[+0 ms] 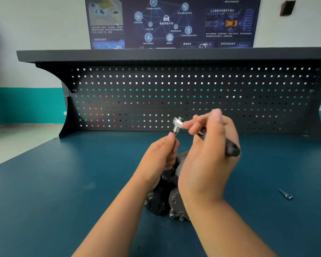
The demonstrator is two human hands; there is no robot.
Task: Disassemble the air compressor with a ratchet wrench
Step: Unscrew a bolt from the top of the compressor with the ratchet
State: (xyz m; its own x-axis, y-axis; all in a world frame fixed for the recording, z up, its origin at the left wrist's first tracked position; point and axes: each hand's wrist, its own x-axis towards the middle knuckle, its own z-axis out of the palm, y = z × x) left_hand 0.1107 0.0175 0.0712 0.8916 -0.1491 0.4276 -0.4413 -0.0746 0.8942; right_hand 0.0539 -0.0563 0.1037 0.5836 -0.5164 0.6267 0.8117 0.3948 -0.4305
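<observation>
Grey air compressor (175, 203) below left hand (160, 156), right hand (208, 154), ratchet wrench (178, 124) gripped above

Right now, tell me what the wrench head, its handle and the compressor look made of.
Wrench head: bright polished steel, likely chromed, judging by its mirror glints. Handle: matte black, probably rubber or plastic. Compressor: dull grey metal, perhaps cast aluminium; its black end is unclear.

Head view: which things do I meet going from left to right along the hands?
Left hand → silver metal head of the ratchet wrench → right hand → black handle end of the wrench → small silver metal bit on the blue table. The grey-black air compressor under both hands is left out.
</observation>
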